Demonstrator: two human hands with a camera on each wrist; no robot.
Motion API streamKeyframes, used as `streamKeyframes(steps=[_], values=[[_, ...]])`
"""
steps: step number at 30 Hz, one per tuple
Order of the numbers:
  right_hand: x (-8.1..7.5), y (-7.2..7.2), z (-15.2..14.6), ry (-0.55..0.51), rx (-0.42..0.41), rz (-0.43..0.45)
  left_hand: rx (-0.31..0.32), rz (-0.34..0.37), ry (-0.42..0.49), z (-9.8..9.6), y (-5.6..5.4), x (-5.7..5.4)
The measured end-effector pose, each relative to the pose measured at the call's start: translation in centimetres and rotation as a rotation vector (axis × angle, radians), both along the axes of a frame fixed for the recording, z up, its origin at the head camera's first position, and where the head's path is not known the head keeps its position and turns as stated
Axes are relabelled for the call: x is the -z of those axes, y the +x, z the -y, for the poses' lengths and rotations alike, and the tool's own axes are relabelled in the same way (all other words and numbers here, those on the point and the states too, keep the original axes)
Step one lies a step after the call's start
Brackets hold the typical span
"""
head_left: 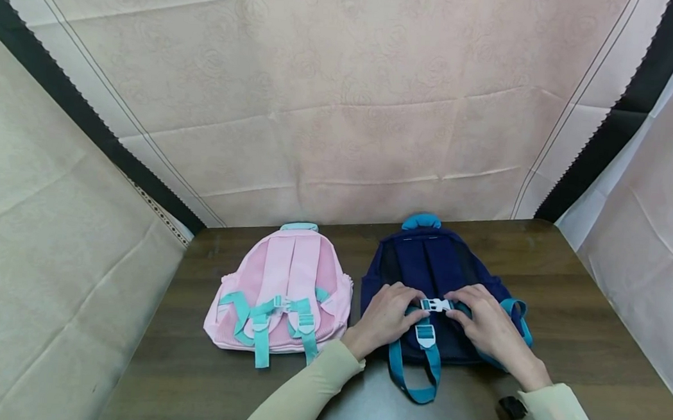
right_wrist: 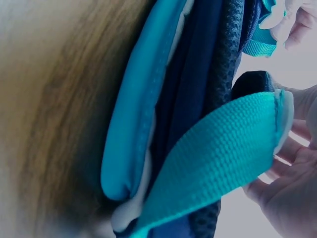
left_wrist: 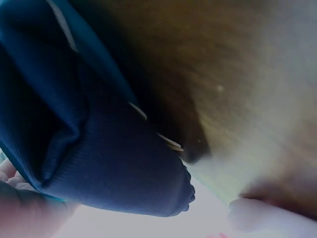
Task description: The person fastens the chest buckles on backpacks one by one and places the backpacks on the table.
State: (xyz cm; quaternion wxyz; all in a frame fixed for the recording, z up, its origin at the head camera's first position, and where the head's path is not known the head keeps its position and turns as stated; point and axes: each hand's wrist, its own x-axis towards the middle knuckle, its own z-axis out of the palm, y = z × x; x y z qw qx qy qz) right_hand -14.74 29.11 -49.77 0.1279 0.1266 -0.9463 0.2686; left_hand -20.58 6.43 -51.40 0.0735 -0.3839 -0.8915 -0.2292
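Left hand [head_left: 384, 319] and right hand [head_left: 488, 328] pinch the white buckle [head_left: 436, 305] on the navy backpack [head_left: 437, 267]; pink backpack [head_left: 282, 290] lies beside it

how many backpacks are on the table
2. A pink backpack lies on the left side of the table; a navy backpack lies beside it, under the left hand and right hand.
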Motion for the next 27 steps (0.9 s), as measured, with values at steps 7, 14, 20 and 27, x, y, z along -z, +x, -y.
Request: streamKeyframes(steps=[7,14,20,27], values=[[0.1,-0.1,0.0,0.021,-0.008,-0.029,0.000,-0.046,-0.014,-0.5,-0.1,0.0],[0.1,-0.1,0.1,0.016,-0.010,-0.047,-0.013,-0.071,-0.038,-0.9,-0.1,0.0],[0.0,-0.2,0.1,0.022,-0.019,-0.065,-0.013,-0.075,-0.037,-1.1,-0.2,0.2],[0.1,-0.2,0.2,0.019,-0.037,-0.050,-0.009,-0.084,-0.046,-1.3,-0.2,0.2]])
